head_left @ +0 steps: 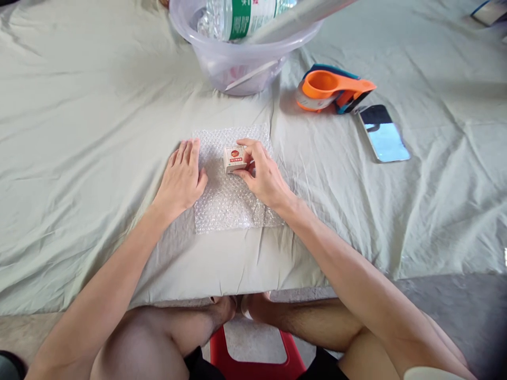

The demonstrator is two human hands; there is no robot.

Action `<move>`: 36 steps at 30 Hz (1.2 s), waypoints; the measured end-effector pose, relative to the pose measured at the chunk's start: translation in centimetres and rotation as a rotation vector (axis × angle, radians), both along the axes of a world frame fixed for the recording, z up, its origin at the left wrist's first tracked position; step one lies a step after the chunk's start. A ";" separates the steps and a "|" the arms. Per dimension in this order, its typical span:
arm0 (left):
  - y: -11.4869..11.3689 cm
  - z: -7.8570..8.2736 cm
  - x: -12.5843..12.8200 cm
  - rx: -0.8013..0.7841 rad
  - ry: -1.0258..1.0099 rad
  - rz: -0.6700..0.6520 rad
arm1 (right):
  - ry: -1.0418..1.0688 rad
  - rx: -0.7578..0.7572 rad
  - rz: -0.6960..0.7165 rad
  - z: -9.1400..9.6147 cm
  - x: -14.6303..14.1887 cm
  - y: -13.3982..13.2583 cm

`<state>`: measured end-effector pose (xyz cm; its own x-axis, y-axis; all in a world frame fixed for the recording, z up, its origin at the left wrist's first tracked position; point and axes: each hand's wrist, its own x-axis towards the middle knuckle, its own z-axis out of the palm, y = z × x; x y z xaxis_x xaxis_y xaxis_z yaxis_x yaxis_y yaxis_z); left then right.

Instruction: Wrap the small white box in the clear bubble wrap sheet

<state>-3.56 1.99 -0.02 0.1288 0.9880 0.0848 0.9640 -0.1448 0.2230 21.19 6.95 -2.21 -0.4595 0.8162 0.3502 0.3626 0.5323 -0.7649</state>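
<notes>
A small white box [233, 158] with a red print on top is gripped in my right hand [264, 171], thumb on the near side and fingers on the far side. Under it lies a sheet of bubble wrap [229, 208], spread flat on the cloth. My left hand [181, 177] rests palm down at the sheet's left edge, its fingers stretched out and the thumb on the wrap. Whether the box touches the wrap or hovers just above it, I cannot tell.
Behind the wrap stands a clear plastic basin [245, 66] with a large green-labelled bottle [241, 18] in it. To the right are an orange tape dispenser [325, 87] and a phone [384, 134]. A wrinkled pale cloth [99, 105] covers the table. Below is a red stool [253, 367].
</notes>
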 end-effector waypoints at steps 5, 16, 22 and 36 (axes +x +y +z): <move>-1.1 0.4 1.1 0.172 -0.066 0.110 | -0.015 0.075 -0.131 0.6 0.4 0.0; -1.1 -0.9 2.7 0.131 -0.412 0.156 | -0.172 0.018 -0.517 -1.6 2.6 1.0; -0.2 -1.4 2.5 0.022 -0.839 0.152 | 0.280 -0.277 -0.364 -0.1 1.7 1.0; 0.4 -1.3 3.0 0.185 -1.399 0.097 | 0.370 -0.115 -0.051 1.3 1.1 -0.2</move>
